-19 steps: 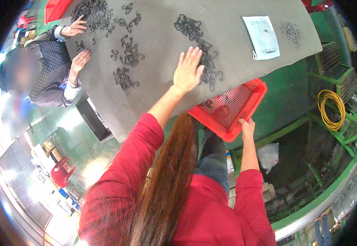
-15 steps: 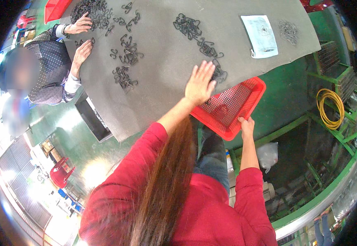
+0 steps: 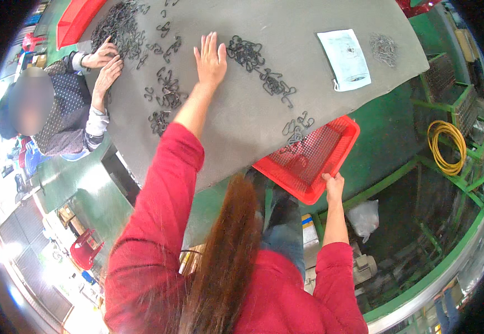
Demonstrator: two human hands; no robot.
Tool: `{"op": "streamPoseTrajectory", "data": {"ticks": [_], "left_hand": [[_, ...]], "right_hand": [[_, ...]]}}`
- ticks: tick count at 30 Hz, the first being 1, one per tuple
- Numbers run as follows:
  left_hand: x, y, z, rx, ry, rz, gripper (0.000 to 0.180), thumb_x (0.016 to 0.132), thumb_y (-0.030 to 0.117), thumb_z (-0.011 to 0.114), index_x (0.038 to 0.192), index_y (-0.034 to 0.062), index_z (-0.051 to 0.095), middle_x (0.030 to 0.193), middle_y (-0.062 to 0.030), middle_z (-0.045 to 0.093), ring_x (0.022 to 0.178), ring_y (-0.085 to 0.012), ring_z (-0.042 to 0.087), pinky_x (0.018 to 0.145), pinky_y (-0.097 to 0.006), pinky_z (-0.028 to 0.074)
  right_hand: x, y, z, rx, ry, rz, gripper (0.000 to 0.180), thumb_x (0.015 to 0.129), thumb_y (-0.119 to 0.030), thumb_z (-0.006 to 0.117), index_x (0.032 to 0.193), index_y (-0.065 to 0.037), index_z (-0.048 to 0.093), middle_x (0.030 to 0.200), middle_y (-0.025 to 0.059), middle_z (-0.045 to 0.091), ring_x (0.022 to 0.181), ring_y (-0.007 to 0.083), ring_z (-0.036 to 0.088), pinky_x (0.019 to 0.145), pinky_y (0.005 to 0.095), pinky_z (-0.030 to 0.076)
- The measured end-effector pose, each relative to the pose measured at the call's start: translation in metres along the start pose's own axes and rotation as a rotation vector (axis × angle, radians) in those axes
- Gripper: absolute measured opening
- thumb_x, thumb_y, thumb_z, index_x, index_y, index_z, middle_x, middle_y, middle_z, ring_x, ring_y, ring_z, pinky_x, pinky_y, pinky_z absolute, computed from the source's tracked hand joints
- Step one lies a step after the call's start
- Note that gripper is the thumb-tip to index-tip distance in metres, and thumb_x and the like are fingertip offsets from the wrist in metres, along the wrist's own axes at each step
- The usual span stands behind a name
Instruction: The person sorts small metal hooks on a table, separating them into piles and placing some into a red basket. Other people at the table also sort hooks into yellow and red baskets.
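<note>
My left hand is over the grey tabletop with its fingers stretched and apart, holding nothing. Just right of it lies a heap of black S-shaped hooks, with a second cluster of hooks trailing toward the near edge. My right hand grips the rim of a red perforated plastic basket, tilted against the table's near edge. A few loose hooks lie right at that edge, above the basket's mouth.
Across the left corner, a co-worker's hands touch a large hook pile. Smaller hook groups lie between us. A pale printed bag and thin metal pieces are at right. Green racks with a yellow hose coil stand beyond.
My left hand has moved away from the near edge, to the left and farther over the table. The hooks at the edge are closer to the basket. The co-worker's hands have come together.
</note>
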State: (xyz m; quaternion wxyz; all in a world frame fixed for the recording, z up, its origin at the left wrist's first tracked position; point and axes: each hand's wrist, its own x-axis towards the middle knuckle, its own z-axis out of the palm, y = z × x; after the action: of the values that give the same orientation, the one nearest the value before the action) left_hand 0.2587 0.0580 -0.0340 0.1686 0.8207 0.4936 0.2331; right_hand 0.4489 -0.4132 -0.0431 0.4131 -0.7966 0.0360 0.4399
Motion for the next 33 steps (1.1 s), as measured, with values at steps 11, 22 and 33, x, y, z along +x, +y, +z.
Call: {"op": "streamPoseTrajectory", "data": {"ticks": [11, 22, 33], "left_hand": [[-0.035, 0.113, 0.035, -0.083, -0.48, 0.858, 0.046, 0.093, 0.034, 0.046, 0.135, 0.0145, 0.047, 0.142, -0.0042, 0.044, 0.138, -0.0247, 0.031, 0.114, -0.048, 0.019], [-0.184, 0.184, 0.048, -0.353, -0.715, 1.005, 0.048, 0.092, 0.032, 0.051, 0.133, 0.0087, 0.047, 0.139, -0.0083, 0.047, 0.136, -0.0241, 0.033, 0.115, -0.046, 0.019], [-0.225, 0.178, -0.041, -0.506, -0.804, 0.541, 0.045, 0.092, 0.022, 0.052, 0.134, 0.0068, 0.045, 0.137, -0.0141, 0.047, 0.132, -0.0303, 0.039, 0.11, -0.044, 0.03]], "right_hand": [[-0.012, -0.004, 0.002, 0.179, 0.045, 0.01, 0.035, 0.074, 0.003, 0.06, 0.108, 0.006, 0.061, 0.101, 0.0104, 0.068, 0.088, 0.0198, 0.063, 0.083, 0.0305, 0.048], [-0.021, 0.003, -0.009, 0.002, 0.067, 0.0, 0.035, 0.072, 0.002, 0.06, 0.107, 0.004, 0.062, 0.098, 0.0115, 0.068, 0.085, 0.0201, 0.064, 0.08, 0.0319, 0.049], [-0.081, 0.064, -0.127, 0.214, 0.177, 0.089, 0.032, 0.073, 0.001, 0.061, 0.105, 0.003, 0.062, 0.095, 0.0099, 0.067, 0.081, 0.0223, 0.064, 0.075, 0.0364, 0.053]]}}
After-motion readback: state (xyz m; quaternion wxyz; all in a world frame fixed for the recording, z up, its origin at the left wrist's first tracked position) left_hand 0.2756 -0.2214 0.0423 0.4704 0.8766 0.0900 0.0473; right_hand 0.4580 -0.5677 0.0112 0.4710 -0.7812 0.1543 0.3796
